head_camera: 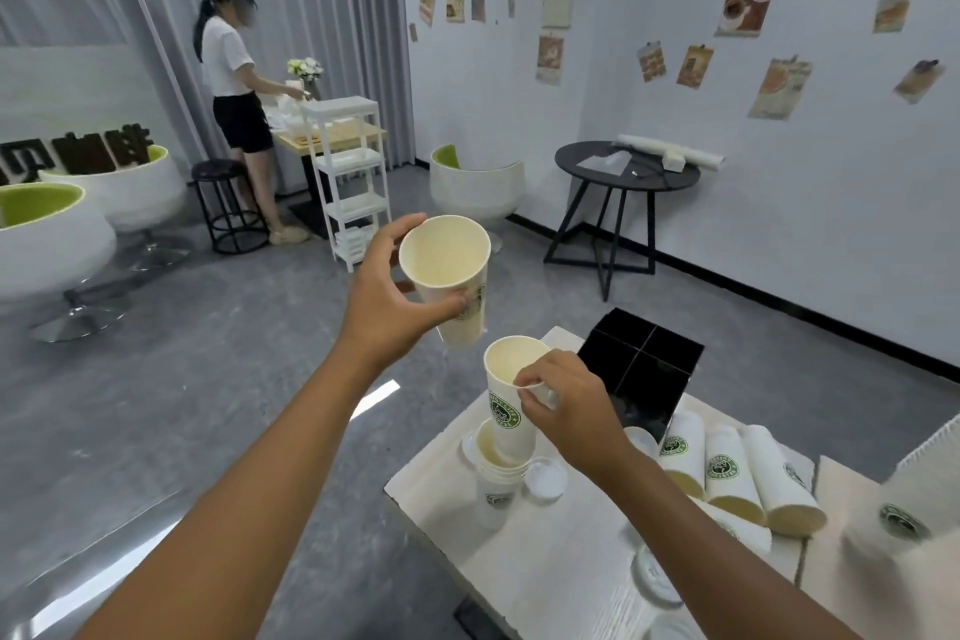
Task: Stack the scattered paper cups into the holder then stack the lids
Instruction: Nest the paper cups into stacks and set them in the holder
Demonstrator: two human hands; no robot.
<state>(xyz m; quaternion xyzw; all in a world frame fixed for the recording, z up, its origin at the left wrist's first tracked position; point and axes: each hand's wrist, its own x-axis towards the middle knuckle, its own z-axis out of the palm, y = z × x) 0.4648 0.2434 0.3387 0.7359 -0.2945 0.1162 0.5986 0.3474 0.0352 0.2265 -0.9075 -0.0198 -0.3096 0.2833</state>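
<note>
My left hand [387, 296] grips a white paper cup [448, 270] by its side, lifted high over the floor with its mouth tilted toward me. My right hand [563, 403] pinches the rim of a second logo cup [506, 405], whose base sits in the mouth of a short stack of cups [496, 476] standing on the pale table [545, 566]. The black four-compartment holder [641, 366] stands just behind my right hand. Several more cups [727, 476] lie on their sides to the right. A clear lid [545, 479] lies beside the stack.
More lids [655, 574] lie near the table's front edge. A large blurred cup [904, 509] is close at the right. Beyond are a black round table [626, 166], white tub chairs, a white shelf cart [348, 172] and a person standing at a far counter.
</note>
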